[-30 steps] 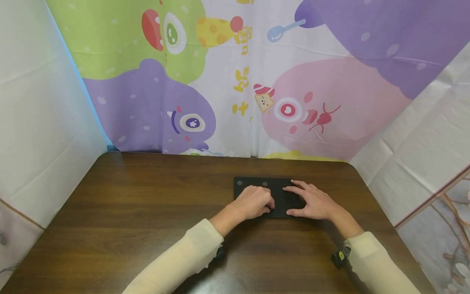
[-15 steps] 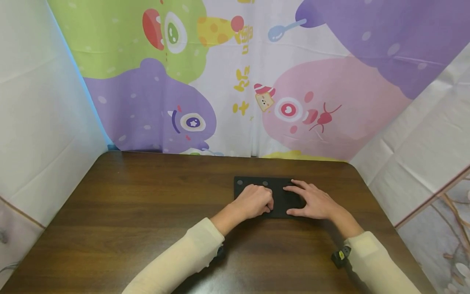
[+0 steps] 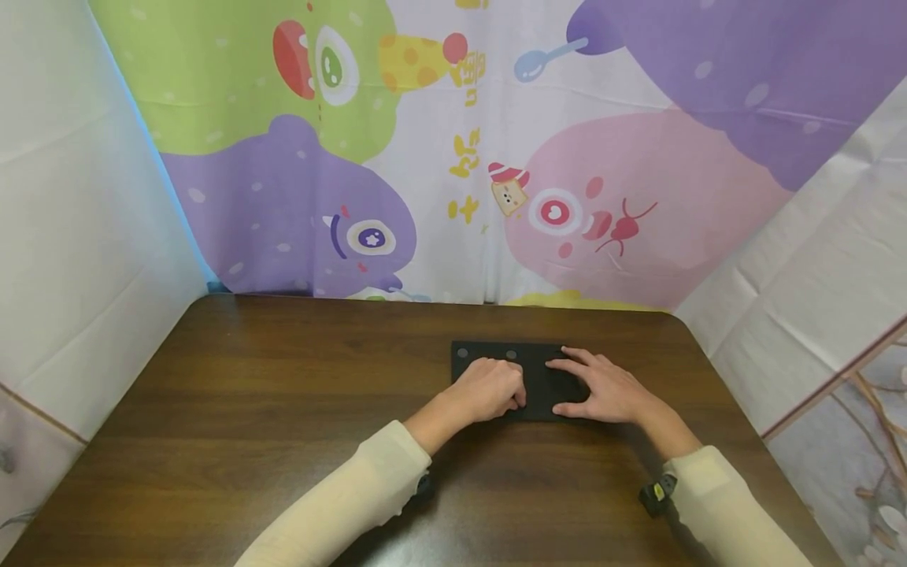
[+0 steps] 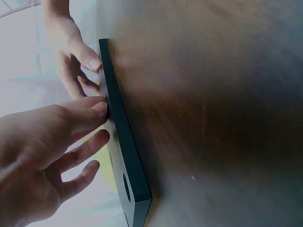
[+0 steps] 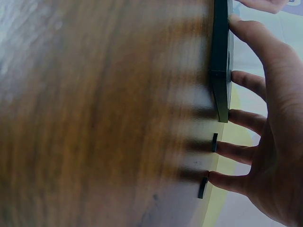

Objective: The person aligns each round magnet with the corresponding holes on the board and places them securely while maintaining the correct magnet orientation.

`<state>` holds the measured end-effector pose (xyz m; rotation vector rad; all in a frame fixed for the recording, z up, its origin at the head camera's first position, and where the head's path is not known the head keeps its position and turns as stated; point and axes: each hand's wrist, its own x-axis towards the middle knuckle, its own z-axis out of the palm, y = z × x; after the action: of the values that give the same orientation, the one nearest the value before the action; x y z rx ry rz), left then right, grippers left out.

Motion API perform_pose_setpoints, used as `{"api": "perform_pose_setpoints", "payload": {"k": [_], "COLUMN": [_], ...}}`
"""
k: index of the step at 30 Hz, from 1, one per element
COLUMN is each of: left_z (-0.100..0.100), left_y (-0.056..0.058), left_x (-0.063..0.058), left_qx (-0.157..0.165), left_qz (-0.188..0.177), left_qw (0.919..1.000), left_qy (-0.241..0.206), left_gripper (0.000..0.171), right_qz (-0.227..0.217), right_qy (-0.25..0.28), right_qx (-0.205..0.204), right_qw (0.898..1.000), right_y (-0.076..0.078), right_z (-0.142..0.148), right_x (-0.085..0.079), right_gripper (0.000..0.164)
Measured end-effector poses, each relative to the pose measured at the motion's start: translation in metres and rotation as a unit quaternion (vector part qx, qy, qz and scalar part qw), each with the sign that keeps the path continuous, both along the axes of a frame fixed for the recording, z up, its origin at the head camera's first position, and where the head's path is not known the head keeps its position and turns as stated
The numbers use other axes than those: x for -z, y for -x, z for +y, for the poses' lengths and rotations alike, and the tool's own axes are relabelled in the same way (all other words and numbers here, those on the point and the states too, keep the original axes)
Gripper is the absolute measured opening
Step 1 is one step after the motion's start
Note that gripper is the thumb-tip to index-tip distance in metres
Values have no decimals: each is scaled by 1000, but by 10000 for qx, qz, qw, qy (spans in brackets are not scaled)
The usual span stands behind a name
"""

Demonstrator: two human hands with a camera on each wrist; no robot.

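Note:
A flat black rectangular board (image 3: 542, 398) lies on the table, with grey-looking round spots along its far edge in the head view. My left hand (image 3: 489, 390) is over its middle, thumb and index fingertips together right at the top face, the other fingers bent. I cannot tell what is between those fingertips. In the left wrist view a dark round spot (image 4: 126, 187) shows near the board's left end. My right hand (image 3: 605, 390) spreads its fingers at the right end, thumb on the top face. Beyond that end, small dark pieces (image 5: 203, 187) sit by its outer fingertips.
The brown wood-grain table (image 3: 283, 409) extends around the board. A cartoon-print curtain (image 3: 453, 260) hangs along the far edge, with white cloth (image 3: 78, 197) at the left. Dark wrist devices (image 3: 657, 496) are strapped at both sleeves.
The left fingertips shift very slightly leftward and tuck in on the board. My right hand and the board stay where they were.

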<state>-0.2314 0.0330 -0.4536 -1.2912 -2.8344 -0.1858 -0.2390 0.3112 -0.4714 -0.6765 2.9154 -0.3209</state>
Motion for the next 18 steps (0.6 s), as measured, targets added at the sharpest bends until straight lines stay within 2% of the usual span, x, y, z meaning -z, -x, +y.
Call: {"api": "perform_pose_setpoints", "payload": {"k": [8, 9, 10, 11, 15, 16, 17, 18], "left_z": [-1, 0, -1, 0, -1, -1, -1, -1], "left_y": [2, 7, 7, 9, 9, 4, 3, 0], "left_x": [2, 12, 13, 18, 18, 9, 9, 4], "left_qx": [126, 169, 192, 231, 233, 195, 177, 134], "left_qz": [63, 139, 143, 206, 213, 152, 153, 93], "left_qw": [9998, 9996, 9995, 9992, 9991, 9994, 9994, 9997], "left_qy": [-127, -161, -186, -242, -283, -260, -245, -196], "left_gripper": [16, 14, 14, 14, 14, 15, 16, 15], "right_qz": [-6, -6, 5, 8, 37, 35, 19, 7], "right_qy": [58, 58, 53, 61, 54, 55, 57, 54], "right_qx": [-9, -8, -24, -22, -29, -29, -10, -7], "right_qw": [10000, 10000, 10000, 10000, 10000, 10000, 10000, 10000], "right_y": [-2, -2, -1, -1, -1, -1, -1, -1], "right_z": [-1, -1, -1, -1, -1, -1, -1, -1], "right_x": [-2, -2, -2, -2, -2, -2, -2, -2], "right_gripper": [85, 85, 85, 85, 85, 85, 85, 85]}}
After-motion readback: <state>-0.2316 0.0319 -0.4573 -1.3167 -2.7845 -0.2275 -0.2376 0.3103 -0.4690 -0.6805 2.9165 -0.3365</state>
